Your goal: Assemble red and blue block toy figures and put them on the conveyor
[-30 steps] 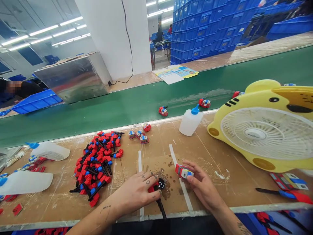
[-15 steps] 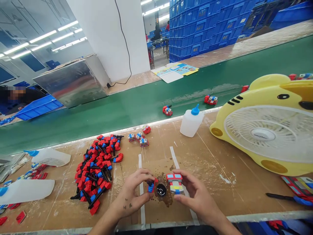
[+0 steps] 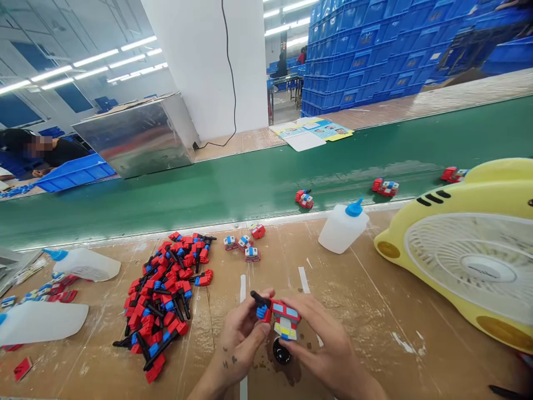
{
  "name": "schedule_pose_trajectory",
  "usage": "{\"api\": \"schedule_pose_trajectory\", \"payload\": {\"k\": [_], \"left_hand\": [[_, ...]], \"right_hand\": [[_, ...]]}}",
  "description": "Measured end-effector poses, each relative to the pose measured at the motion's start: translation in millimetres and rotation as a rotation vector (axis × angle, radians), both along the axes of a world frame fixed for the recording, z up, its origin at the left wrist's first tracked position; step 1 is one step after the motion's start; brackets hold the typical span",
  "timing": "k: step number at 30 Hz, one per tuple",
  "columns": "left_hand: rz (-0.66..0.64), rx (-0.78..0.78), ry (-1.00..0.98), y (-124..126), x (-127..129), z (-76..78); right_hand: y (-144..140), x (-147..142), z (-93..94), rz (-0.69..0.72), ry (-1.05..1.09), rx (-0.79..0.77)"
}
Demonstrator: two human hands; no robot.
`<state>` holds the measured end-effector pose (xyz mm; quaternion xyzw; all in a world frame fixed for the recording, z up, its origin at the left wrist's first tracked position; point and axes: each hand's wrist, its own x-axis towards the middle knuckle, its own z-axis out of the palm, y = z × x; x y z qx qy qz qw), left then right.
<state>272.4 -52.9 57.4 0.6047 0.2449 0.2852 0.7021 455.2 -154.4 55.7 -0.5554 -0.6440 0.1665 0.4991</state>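
My left hand (image 3: 241, 336) pinches a small red, blue and black arm piece (image 3: 261, 307) and presses it against the side of a red toy body (image 3: 285, 320). My right hand (image 3: 322, 344) grips that toy body from the right, just above a small black glue pot (image 3: 282, 352) on the stained cardboard. A pile of red, blue and black arm pieces (image 3: 164, 289) lies to the left of my hands. Three small finished toys (image 3: 245, 246) sit further back on the bench.
A white glue bottle with a blue cap (image 3: 343, 226) stands near the green conveyor belt (image 3: 208, 189), which carries toys (image 3: 304, 198). A yellow desk fan (image 3: 470, 250) fills the right. Two lying bottles (image 3: 44, 319) are at the left. A person sits at far left.
Both hands lifted off the bench and came together above the glue pot. The arm piece now touches the toy body. The camera view shifted slightly left and down.
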Motion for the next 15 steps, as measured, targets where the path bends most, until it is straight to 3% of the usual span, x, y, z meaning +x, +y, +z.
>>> {"api": "schedule_pose_trajectory", "payload": {"k": [7, 11, 15], "left_hand": [[0.151, -0.013, -0.215, -5.2, 31.4, 1.1], [0.345, 0.119, -0.083, 2.9, 54.2, 5.1], [0.380, 0.060, -0.143, 15.8, 71.1, 18.6]], "right_hand": [[28.3, -11.7, 9.4, -0.212, -0.244, 0.304], [47.4, -6.2, 10.6, -0.230, -0.271, 0.398], [61.1, 3.3, 21.4, -0.262, -0.257, 0.487]]}}
